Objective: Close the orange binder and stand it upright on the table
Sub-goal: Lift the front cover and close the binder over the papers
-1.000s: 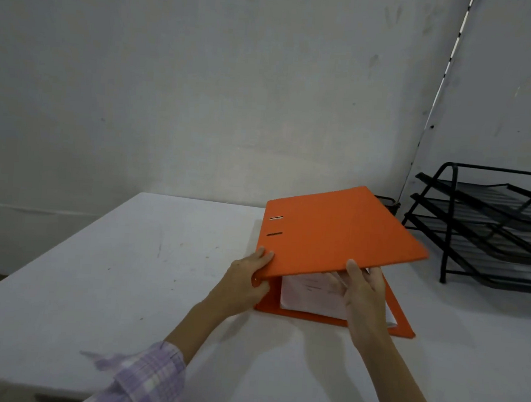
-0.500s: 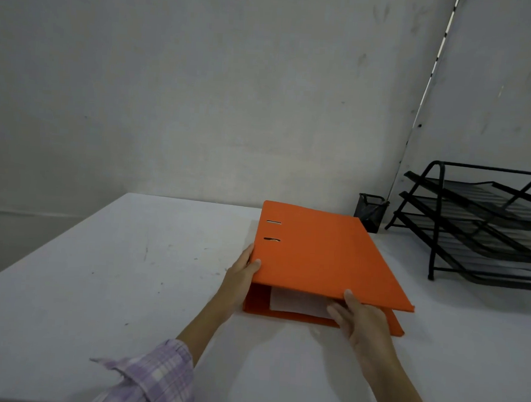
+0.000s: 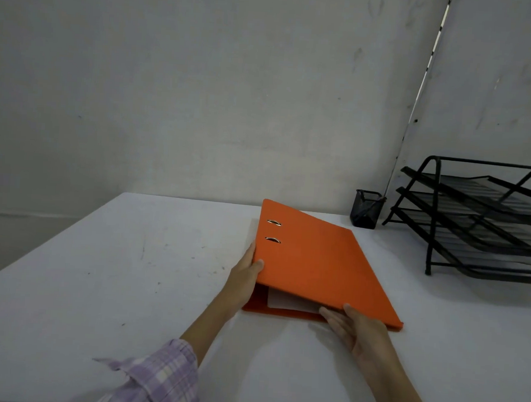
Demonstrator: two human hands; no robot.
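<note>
The orange binder (image 3: 313, 262) lies flat on the white table (image 3: 129, 270), its top cover down over white paper that shows at the near edge. Two metal slots sit near its spine on the left. My left hand (image 3: 247, 276) grips the spine corner, thumb on the cover. My right hand (image 3: 354, 329) holds the near right edge, thumb on top and fingers at the gap under the cover.
A black mesh pen cup (image 3: 366, 213) stands behind the binder by the wall. A black three-tier wire tray rack (image 3: 487, 220) fills the right side of the table. The table's left edge runs diagonally at the left.
The raised top cover has come down over the papers until the binder lies nearly shut. Both hands stayed on the binder, the right one following the cover down.
</note>
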